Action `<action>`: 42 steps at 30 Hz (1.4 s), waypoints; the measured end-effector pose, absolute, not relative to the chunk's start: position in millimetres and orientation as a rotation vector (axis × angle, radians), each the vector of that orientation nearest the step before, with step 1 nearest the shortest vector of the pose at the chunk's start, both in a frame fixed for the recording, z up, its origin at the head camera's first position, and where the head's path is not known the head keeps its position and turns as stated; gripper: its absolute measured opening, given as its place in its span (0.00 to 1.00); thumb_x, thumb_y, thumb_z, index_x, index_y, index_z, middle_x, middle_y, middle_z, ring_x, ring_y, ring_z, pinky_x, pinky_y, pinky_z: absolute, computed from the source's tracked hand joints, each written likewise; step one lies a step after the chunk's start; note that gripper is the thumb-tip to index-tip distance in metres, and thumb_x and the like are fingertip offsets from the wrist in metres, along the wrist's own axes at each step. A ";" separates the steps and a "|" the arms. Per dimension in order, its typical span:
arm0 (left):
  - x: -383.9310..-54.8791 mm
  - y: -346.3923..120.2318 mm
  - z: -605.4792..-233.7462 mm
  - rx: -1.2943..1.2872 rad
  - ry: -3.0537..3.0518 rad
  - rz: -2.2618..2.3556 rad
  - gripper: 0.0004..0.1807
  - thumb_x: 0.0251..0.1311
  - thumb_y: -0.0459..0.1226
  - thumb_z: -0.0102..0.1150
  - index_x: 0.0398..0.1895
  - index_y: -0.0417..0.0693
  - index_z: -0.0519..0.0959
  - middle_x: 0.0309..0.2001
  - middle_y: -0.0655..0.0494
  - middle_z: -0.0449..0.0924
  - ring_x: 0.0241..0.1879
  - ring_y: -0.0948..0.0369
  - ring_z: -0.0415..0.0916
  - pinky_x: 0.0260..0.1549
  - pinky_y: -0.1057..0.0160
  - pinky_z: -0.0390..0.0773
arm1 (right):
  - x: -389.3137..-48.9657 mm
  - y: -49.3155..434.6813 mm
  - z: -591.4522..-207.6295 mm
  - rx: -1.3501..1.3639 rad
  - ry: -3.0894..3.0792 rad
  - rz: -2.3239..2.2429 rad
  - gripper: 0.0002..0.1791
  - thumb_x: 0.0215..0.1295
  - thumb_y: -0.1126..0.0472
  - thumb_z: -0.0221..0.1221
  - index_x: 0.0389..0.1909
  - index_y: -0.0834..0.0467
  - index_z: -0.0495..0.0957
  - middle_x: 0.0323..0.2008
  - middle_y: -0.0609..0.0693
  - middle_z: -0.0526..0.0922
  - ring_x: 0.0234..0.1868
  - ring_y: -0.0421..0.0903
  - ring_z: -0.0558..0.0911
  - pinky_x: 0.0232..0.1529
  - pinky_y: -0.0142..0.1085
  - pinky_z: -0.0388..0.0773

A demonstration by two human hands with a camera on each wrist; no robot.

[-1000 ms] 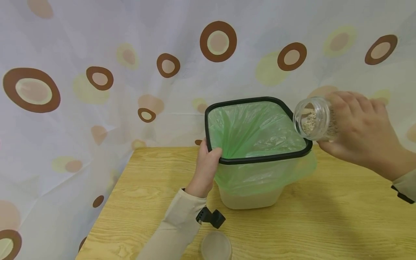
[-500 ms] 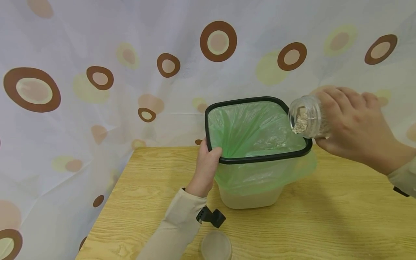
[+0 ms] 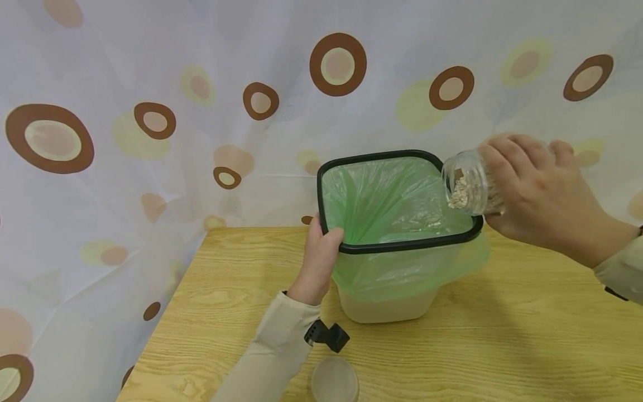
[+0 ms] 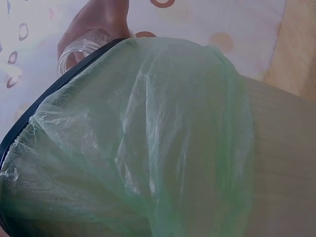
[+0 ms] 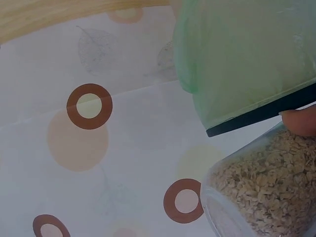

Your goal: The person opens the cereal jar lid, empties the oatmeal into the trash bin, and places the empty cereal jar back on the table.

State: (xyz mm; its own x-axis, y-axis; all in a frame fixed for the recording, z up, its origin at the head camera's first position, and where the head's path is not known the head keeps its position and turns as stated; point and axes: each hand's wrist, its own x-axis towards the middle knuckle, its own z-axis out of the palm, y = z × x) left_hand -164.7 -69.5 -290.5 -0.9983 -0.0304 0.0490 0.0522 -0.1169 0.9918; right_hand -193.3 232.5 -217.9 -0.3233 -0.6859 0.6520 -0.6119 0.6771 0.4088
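A small white bin (image 3: 384, 311) stands on the wooden table, lined with a thin green plastic bag (image 3: 397, 206) under a black rim (image 3: 407, 244). My left hand (image 3: 318, 259) grips the rim's near left corner, thumb over the top. At the right side my right hand (image 3: 542, 192) holds a clear glass jar (image 3: 476, 180), tilted on its side, its open mouth over the bin's right rim. Pale flakes, like rolled oats (image 3: 458, 195), lie close to that mouth. In the right wrist view, many flakes (image 5: 271, 182) show through the glass beside the rim.
A round translucent lid (image 3: 335, 381) lies on the wooden table (image 3: 226, 312) near its front edge, close to the left forearm. Behind the table hangs a pale sheet (image 3: 281, 50) with brown ring patterns.
The right hand has moved left with the jar, bringing its mouth over the bin's rim and tipping it further. The flakes have slid toward the mouth. The left hand and bin have stayed still.
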 end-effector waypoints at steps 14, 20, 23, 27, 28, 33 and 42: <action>-163.6 -69.6 -289.5 -0.011 -2.055 -2.307 0.34 0.53 0.30 0.42 0.69 0.40 0.58 0.58 0.45 0.67 0.51 0.55 0.63 0.51 0.58 0.62 | -195.8 228.9 -217.1 1.009 -1.978 -0.164 0.56 0.11 0.62 0.67 0.56 0.72 0.64 0.50 0.69 0.70 0.50 0.70 0.69 0.33 0.66 0.61; -163.4 -69.2 -288.8 -0.009 -2.055 -2.307 0.34 0.54 0.30 0.42 0.69 0.40 0.59 0.58 0.45 0.67 0.51 0.55 0.64 0.50 0.58 0.62 | -194.9 230.2 -216.7 1.030 -1.991 -0.161 0.56 0.13 0.61 0.68 0.57 0.72 0.63 0.50 0.71 0.70 0.50 0.72 0.69 0.33 0.67 0.60; -163.3 -69.1 -289.1 -0.011 -2.051 -2.309 0.34 0.54 0.29 0.42 0.69 0.40 0.59 0.58 0.46 0.67 0.51 0.55 0.64 0.50 0.58 0.62 | -194.1 230.4 -215.7 1.028 -1.998 -0.173 0.59 0.09 0.62 0.71 0.58 0.73 0.63 0.51 0.71 0.70 0.50 0.72 0.68 0.33 0.67 0.61; -163.9 -69.1 -290.0 -0.023 -2.044 -2.305 0.33 0.54 0.29 0.42 0.68 0.39 0.59 0.58 0.46 0.67 0.51 0.55 0.64 0.51 0.58 0.62 | -194.7 229.6 -215.0 1.019 -1.981 -0.183 0.60 0.07 0.63 0.72 0.57 0.72 0.63 0.50 0.71 0.70 0.50 0.71 0.69 0.33 0.67 0.61; -163.8 -69.2 -290.0 -0.025 -2.043 -2.304 0.33 0.54 0.29 0.42 0.68 0.39 0.59 0.58 0.46 0.67 0.51 0.55 0.64 0.50 0.58 0.62 | -195.0 229.3 -215.1 1.017 -1.977 -0.182 0.60 0.06 0.62 0.71 0.57 0.72 0.64 0.50 0.70 0.70 0.50 0.71 0.69 0.33 0.67 0.61; -163.9 -69.7 -290.3 -0.033 -2.039 -2.300 0.33 0.54 0.29 0.41 0.68 0.39 0.59 0.58 0.46 0.68 0.50 0.55 0.64 0.49 0.59 0.62 | -195.9 229.3 -215.1 1.035 -1.965 -0.183 0.59 0.06 0.63 0.71 0.57 0.72 0.64 0.50 0.70 0.71 0.50 0.71 0.69 0.33 0.66 0.61; -165.8 -69.7 -291.6 -0.047 -2.037 -2.301 0.33 0.55 0.29 0.41 0.68 0.40 0.59 0.59 0.45 0.68 0.51 0.54 0.64 0.50 0.58 0.62 | -196.5 230.6 -214.5 1.043 -1.940 -0.232 0.61 0.04 0.63 0.72 0.58 0.72 0.65 0.52 0.70 0.70 0.51 0.69 0.69 0.35 0.66 0.62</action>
State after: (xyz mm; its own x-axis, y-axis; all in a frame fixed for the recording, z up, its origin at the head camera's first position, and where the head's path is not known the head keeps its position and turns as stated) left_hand -165.8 -69.7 -291.6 -0.9972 -0.0309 0.0680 0.0713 -0.1201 0.9902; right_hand -196.5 230.6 -214.5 -0.2455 -0.7440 0.6214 -0.5763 0.6275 0.5236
